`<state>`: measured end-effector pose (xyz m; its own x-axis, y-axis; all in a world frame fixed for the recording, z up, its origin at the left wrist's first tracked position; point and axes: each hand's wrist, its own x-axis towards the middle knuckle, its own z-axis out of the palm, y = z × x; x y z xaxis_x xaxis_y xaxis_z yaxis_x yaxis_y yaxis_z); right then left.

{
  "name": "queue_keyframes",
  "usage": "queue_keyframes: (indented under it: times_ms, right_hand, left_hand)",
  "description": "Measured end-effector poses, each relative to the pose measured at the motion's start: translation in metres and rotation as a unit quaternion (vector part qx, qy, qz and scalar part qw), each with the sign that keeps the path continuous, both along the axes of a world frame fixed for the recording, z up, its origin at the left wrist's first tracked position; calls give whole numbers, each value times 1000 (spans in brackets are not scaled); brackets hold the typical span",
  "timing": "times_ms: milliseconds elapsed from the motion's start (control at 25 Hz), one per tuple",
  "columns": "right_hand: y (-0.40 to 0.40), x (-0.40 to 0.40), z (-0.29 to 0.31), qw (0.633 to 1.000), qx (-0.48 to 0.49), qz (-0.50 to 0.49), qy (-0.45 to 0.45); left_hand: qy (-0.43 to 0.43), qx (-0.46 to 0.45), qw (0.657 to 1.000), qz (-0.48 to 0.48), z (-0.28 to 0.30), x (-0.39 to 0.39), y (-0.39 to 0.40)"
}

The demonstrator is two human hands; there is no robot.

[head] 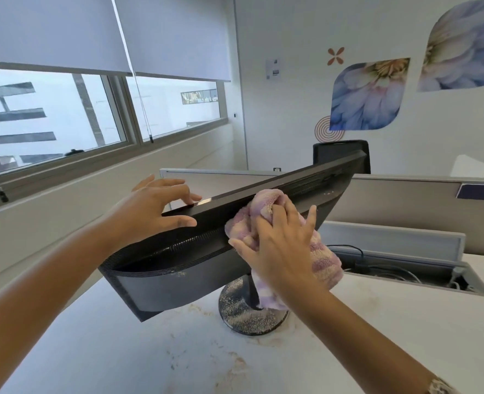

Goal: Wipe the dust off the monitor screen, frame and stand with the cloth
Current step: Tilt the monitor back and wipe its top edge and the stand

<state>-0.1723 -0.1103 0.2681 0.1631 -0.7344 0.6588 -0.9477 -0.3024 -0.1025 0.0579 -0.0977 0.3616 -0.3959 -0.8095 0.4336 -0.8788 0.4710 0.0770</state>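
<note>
A: Nearest the lens are two bare forearms, one rising from the lower left of the frame, the other from the lower right. What is each hand doing?

B: The right hand (pixel 277 240), just right of centre, is curled around a bunched pink and white cloth (pixel 266 220), pressing it against the black back of the monitor (pixel 195 263). One end of the cloth hangs down toward the stand

A: And the left hand (pixel 152 206)?

B: Left of centre, spread fairly wide; its fingertips rest on the monitor's top edge and the thumb lies against the back panel below, so it steadies the monitor rather than closing fully around it

A: Where is the monitor?

B: Across the middle of the frame, seen from behind and above, its top edge running up toward the right. The screen side is hidden

A: The stand?

B: Its round base (pixel 249 314) sits at lower centre on the white desk (pixel 405 322), speckled with pale dust. More pale specks lie on the desk around it

A: Anything behind?

B: An open cable tray (pixel 411 274) at the right, windows (pixel 64 120) at the upper left
</note>
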Motion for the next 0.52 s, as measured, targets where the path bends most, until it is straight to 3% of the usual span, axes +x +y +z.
queue_keyframes:
  times_ms: [200, 360, 520]
  right_hand:
    - [-16, -29, 2, 974, 40, 64, -215]
    - [-34, -42, -10, 986, 36, -34, -162]
    - [-26, -13, -19, 984, 54, 42, -162]
  left_hand:
    - [15, 15, 1000, -15, -2, 0, -2]
    - [17, 13, 1000, -16, 0, -5, -2]
    - [22, 9, 1000, -19, 0, -1, 0]
